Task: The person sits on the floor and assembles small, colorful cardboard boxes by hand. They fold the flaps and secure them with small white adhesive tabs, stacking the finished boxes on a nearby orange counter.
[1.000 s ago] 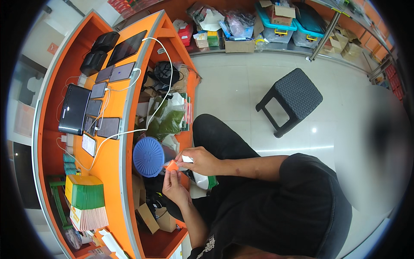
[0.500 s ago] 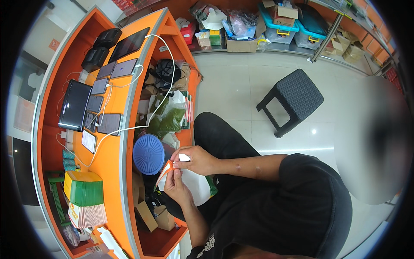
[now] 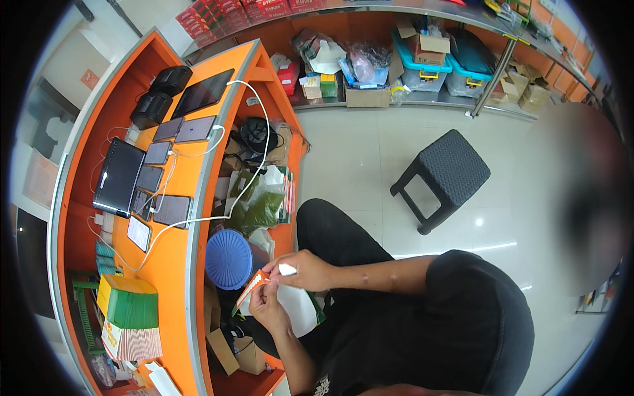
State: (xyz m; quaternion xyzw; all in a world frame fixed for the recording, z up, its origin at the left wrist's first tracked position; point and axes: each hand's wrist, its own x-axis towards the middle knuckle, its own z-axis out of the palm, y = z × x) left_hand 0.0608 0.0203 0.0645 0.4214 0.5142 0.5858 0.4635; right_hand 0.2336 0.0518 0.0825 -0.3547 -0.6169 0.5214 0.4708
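Observation:
My left hand (image 3: 269, 313) and my right hand (image 3: 309, 271) meet over my lap. Between their fingertips they pinch a narrow orange strip (image 3: 249, 288) with a white toothed pattern and a dark green tip. It looks like folded printed paper or card. A small white piece (image 3: 286, 269), whose kind I cannot make out, also sits in my right hand's fingers. Beneath both hands lies a white, round-edged sheet or board (image 3: 300, 309) with green showing at its side. A blue ribbed round lid (image 3: 228, 259) is just beyond the strip.
Left stands an orange counter (image 3: 173, 277) bearing several phones, cables and a green-yellow stack of booklets (image 3: 129, 310). A white cable (image 3: 229, 210) droops over its edge. Open shelves below hold bags and boxes. A dark grey stool (image 3: 449, 175) is on the floor; a blurred shape (image 3: 574, 204) stands right.
The whole scene sits slightly lower in view, showing more of the far shelf and its red boxes. Both hands still pinch the orange strip, with the fingers shifted slightly.

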